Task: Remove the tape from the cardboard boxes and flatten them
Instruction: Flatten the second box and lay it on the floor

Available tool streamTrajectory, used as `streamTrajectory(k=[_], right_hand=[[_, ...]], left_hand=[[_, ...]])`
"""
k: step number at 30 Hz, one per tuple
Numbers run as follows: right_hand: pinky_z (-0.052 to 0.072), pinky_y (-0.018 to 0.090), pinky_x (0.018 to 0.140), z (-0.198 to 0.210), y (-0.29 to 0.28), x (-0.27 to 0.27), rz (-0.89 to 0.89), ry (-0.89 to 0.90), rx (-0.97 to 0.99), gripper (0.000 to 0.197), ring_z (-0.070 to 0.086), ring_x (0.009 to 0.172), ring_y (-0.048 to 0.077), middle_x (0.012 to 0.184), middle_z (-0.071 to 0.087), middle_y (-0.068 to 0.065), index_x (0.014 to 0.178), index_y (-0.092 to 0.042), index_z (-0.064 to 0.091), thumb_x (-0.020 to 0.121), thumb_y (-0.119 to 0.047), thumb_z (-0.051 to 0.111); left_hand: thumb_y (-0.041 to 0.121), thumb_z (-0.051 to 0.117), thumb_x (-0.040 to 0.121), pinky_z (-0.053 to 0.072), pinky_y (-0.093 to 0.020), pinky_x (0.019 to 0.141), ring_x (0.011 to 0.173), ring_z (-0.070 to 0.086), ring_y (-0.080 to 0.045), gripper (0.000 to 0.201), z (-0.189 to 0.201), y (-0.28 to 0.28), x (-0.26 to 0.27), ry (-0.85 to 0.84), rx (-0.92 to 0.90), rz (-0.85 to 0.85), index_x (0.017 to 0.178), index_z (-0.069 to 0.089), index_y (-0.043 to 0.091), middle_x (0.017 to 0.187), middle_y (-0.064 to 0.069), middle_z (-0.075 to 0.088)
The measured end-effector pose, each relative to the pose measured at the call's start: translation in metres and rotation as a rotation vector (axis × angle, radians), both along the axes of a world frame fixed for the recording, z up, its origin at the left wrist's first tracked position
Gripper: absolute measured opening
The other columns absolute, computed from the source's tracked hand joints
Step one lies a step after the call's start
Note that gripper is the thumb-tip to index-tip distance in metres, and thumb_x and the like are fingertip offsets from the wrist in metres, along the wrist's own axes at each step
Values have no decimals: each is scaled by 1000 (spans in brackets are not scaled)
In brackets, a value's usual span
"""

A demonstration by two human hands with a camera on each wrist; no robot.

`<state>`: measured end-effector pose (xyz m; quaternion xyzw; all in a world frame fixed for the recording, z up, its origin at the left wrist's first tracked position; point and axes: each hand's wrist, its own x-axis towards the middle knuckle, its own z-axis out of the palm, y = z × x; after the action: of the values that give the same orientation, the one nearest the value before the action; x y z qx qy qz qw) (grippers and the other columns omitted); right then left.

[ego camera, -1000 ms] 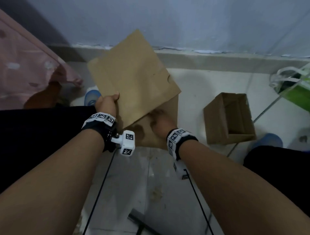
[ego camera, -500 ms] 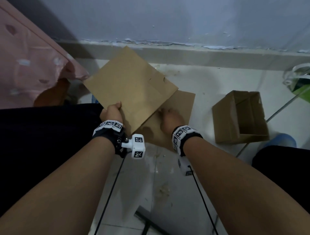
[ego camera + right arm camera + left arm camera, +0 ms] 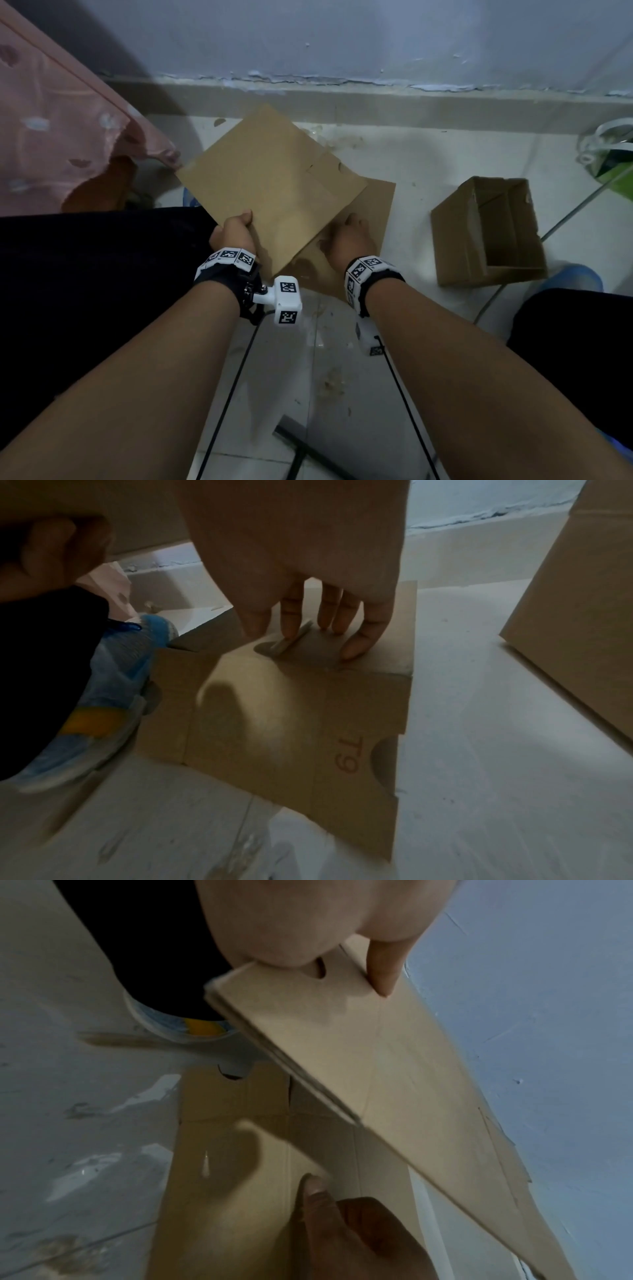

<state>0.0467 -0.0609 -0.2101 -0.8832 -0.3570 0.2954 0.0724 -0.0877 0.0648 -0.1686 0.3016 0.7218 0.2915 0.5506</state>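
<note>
Stacking step: flattened box [image 3: 270, 192] is gripped by left hand [image 3: 233, 233]; right hand [image 3: 349, 236], fingers extended, presses floor cardboard [image 3: 291, 710]. Alignment is judged next; open box [image 3: 489, 233] is unflattened.

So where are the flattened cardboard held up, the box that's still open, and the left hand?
flattened cardboard [image 3: 270, 185]: head view, middle of its top face.
open box [image 3: 455, 240]: head view, its outer side wall.
left hand [image 3: 234, 233]: head view, back of the hand.

- Your forearms are bare; no sleeves show.
- Your left wrist band [image 3: 226, 270] is black, topped with white blocks printed with black square codes.
- Beside that band, a white camera block [image 3: 287, 301] carries two more codes on a metal bracket.
- Your right wrist band [image 3: 370, 274] matches.
- Black cables [image 3: 236, 373] trail from both.
- You wear dark trousers [image 3: 85, 291] and a blue shoe [image 3: 113, 696] with a yellow patch.
</note>
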Motion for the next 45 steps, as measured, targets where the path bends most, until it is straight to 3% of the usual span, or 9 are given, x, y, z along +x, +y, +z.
streamTrajectory(k=[7, 12, 15, 19, 25, 31, 34, 40, 45], right_hand=[[46, 38, 95, 5, 4, -3, -51, 53, 123, 33, 59, 118, 36, 135, 61, 16, 132, -10, 60, 103, -20, 49], [44, 34, 83, 26, -9, 4, -275, 218, 286, 25, 64, 109, 40, 119, 70, 21, 113, -3, 70, 100, -10, 49], [55, 40, 96, 40, -18, 12, -435, 363, 336, 30, 68, 110, 34, 114, 74, 15, 108, -8, 77, 94, -3, 51], [63, 46, 67, 58, -31, 21, -590, 623, 254, 31, 70, 69, 26, 83, 68, 13, 78, -6, 63, 96, 12, 46], [60, 37, 69, 78, -62, 30, -195, 562, 6, 39, 62, 65, 28, 56, 64, 6, 65, -4, 69, 91, 10, 42], [64, 53, 78, 83, -71, 20, 178, 570, -318, 35, 77, 87, 36, 101, 78, 15, 122, -13, 66, 89, -18, 77], [62, 48, 86, 85, -67, 14, 207, 381, -276, 34, 76, 93, 34, 108, 77, 17, 121, -2, 70, 88, -6, 72], [60, 53, 88, 74, -68, 41, -263, 286, 35, 27, 71, 99, 41, 109, 70, 24, 115, 3, 66, 97, -6, 48], [61, 45, 84, 66, -89, 61, -1016, 854, 507, 31, 69, 98, 31, 113, 69, 15, 125, -1, 60, 108, -21, 44]], left_hand=[[7, 78, 79, 53, -25, 81, 84, 67, -18, 31, 13, -20, 10, -45, 88, -32, 109, 73, 0, 98, -5, 74], [28, 80, 60, 52, -37, 99, 104, 69, -27, 70, 19, -20, 10, -61, 54, 34, 122, 68, -1, 115, -10, 72], [20, 80, 69, 54, -40, 97, 101, 70, -28, 49, 30, -19, 11, -61, 81, 39, 114, 70, 2, 110, -8, 74], [33, 75, 55, 53, -38, 96, 100, 69, -28, 71, 37, -26, 13, -51, 109, 47, 120, 68, 5, 112, -7, 73], [38, 78, 57, 47, -44, 107, 122, 62, -32, 86, 40, -36, 21, -60, 102, 15, 134, 61, 1, 131, -11, 66], [19, 75, 86, 36, -28, 111, 139, 47, -26, 81, 59, -48, 32, -76, 98, -93, 155, 37, 3, 153, -10, 48], [21, 76, 85, 36, -32, 113, 140, 46, -27, 82, 60, -50, 34, -65, 95, -121, 155, 36, 5, 154, -10, 47], [22, 76, 86, 32, -30, 114, 144, 42, -25, 84, 52, -46, 34, -15, 139, -170, 156, 33, 5, 158, -10, 42], [21, 76, 87, 41, -29, 106, 134, 52, -25, 72, 48, -41, 32, 42, 154, -296, 149, 45, 5, 141, -7, 56]])
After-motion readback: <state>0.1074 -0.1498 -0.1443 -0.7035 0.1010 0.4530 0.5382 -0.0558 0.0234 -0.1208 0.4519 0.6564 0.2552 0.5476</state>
